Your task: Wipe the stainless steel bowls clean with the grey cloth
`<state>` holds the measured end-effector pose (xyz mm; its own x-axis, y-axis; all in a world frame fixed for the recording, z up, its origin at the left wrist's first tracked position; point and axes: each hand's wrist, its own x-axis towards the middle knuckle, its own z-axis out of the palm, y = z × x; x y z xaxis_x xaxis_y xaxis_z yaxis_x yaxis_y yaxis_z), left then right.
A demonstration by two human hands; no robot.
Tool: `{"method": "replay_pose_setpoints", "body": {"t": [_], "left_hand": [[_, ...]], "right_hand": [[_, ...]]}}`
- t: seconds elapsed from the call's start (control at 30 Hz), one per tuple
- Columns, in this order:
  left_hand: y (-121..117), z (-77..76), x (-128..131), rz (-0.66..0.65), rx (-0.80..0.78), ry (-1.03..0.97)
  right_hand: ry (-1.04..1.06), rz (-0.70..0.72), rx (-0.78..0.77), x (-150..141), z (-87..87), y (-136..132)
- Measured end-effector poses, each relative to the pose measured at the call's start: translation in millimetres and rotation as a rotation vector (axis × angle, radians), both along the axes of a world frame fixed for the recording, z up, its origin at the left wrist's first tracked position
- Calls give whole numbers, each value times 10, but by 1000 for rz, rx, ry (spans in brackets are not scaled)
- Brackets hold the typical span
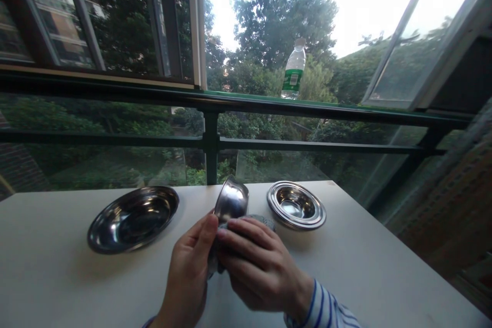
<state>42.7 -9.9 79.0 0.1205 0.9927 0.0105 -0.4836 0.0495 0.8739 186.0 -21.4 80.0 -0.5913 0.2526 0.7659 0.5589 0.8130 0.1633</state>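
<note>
A shiny metal bowl (pixel 233 201) is held tilted on its side above the table, its rim turned up and to the left. My left hand (pixel 190 261) grips its left side, thumb on the metal. Over its near side lies my right hand (pixel 257 259), fingers bent around a grey patterned cloth (pixel 263 221) that presses against the bowl. Part of the cloth also hangs below, between the hands. The bowl's lower part is hidden by my fingers.
On the white table (pixel 115 292), a large oval metal dish (pixel 134 220) stands left and a round wide-rimmed metal bowl (pixel 295 206) right. Behind runs a dark green railing (pixel 261 105). A clear plastic bottle with a green label (pixel 293 74) stands at the open window.
</note>
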Motion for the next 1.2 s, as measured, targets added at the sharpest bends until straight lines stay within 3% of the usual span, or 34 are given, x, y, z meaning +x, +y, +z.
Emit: {"method": "replay_pose_setpoints", "body": {"t": [0.23,0.43,0.53,0.7,0.9,1.1,1.2], "left_hand": [[21,15,-5,28,25,33],[17,32,-12,45,15,42],[3,37,5,7,-1,32],[-34,14,19,-60,-1,65],[-31,-44,-9,-12,56,55],[-88,15,54,-57,29,34],[-109,26,77,-21,44,39]], "right_hand": [[-11,15,79,-26,-16,16],[-20,55,14,29,-15,21],[138,50,-107,134,-15,89],[535,-109,-321,249,19,140],[203,100,-242,156,48,57],[590,-146,-373,338,70,153],[446,-42,-325,309,129,60]]}}
